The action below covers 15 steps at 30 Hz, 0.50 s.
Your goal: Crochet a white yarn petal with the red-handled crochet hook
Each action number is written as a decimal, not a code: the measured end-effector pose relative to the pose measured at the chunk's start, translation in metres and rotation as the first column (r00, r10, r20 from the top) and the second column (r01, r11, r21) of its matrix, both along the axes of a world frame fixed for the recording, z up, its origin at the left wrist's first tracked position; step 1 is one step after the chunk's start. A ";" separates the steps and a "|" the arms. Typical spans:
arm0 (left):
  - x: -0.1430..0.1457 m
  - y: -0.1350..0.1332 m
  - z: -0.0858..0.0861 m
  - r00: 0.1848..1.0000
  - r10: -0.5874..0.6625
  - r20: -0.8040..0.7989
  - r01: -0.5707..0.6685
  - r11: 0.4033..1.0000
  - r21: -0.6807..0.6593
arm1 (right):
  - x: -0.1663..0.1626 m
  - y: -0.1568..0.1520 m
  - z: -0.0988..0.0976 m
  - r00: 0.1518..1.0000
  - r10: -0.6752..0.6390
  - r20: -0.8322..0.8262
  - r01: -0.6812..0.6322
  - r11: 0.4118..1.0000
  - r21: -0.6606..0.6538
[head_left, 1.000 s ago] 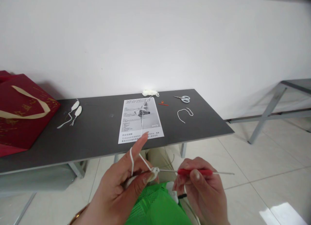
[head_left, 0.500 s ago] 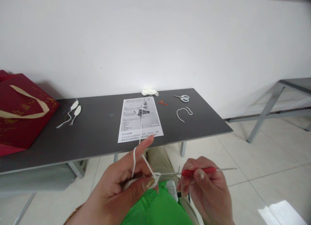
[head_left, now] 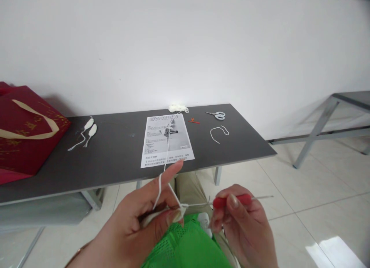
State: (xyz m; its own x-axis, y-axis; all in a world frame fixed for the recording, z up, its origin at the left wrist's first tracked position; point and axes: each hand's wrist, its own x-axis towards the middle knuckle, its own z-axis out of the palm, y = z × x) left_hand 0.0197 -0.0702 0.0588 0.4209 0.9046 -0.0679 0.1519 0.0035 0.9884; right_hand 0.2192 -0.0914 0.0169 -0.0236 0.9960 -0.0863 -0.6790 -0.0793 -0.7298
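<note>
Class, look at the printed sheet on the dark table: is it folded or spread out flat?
Spread flat: the printed sheet lies on the table with all four corners showing and no fold visible.

A long dark grey table (head_left: pixel 115 160) stands against the wall. On it, left to right: a red gift bag (head_left: pixel 23 133), two white crocheted pieces (head_left: pixel 89 128), a printed instruction sheet (head_left: pixel 166 142), a bundle of white yarn (head_left: pixel 177 108) at the far edge, an orange pin (head_left: pixel 193 122), scissors (head_left: pixel 216 114), and a loose yarn strand (head_left: pixel 218 132)
</note>
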 end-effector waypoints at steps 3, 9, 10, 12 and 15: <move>-0.002 0.003 0.001 0.996 -0.008 0.088 0.016 0.996 -0.087 | 0.004 0.001 -0.002 0.999 -0.003 0.055 -0.005 0.989 0.149; 0.007 -0.006 0.002 0.987 0.122 0.100 -0.112 0.989 -0.101 | 0.002 0.001 -0.007 0.987 -0.068 0.149 0.024 0.959 0.282; 0.010 -0.009 0.002 0.978 0.177 0.107 -0.165 0.979 -0.117 | -0.002 -0.001 -0.006 0.982 -0.102 0.157 0.055 0.958 0.281; 0.018 -0.015 0.000 0.948 0.276 0.158 -0.250 0.953 -0.170 | -0.008 -0.008 -0.005 0.957 -0.202 0.209 0.129 0.940 0.315; 0.028 -0.020 -0.003 0.877 0.391 0.280 -0.314 0.907 -0.282 | -0.013 -0.022 -0.004 0.880 -0.320 0.352 0.164 0.899 0.406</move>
